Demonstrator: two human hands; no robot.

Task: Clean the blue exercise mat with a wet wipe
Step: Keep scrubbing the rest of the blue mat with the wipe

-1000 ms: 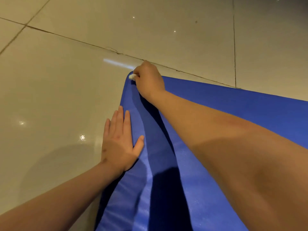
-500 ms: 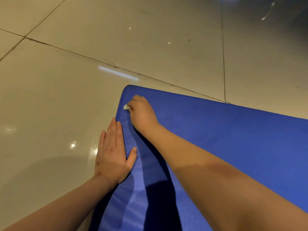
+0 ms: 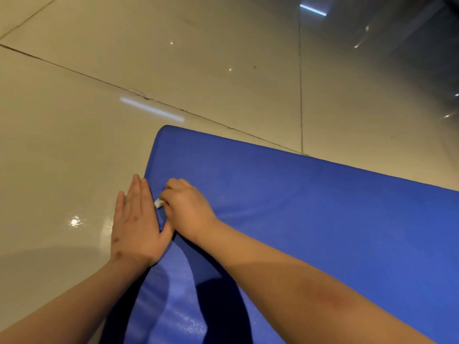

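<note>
I see the wet wipe [image 3: 159,202] pinched in the right grip [image 3: 188,207] at the blue mat [image 3: 310,219] left edge, with the left grip [image 3: 137,224] lying flat beside it, fingers straight.

Indoors, down at floor level: a glossy cream tiled floor [image 3: 223,53] fills the view, its big tiles split by dark grout lines [image 3: 300,95]. Ceiling lights bounce off it, one as a long tube reflection [image 3: 152,109]. A blue exercise mat [image 3: 323,219] lies flat on the tiles. Home or gym, I can't tell which.
</note>
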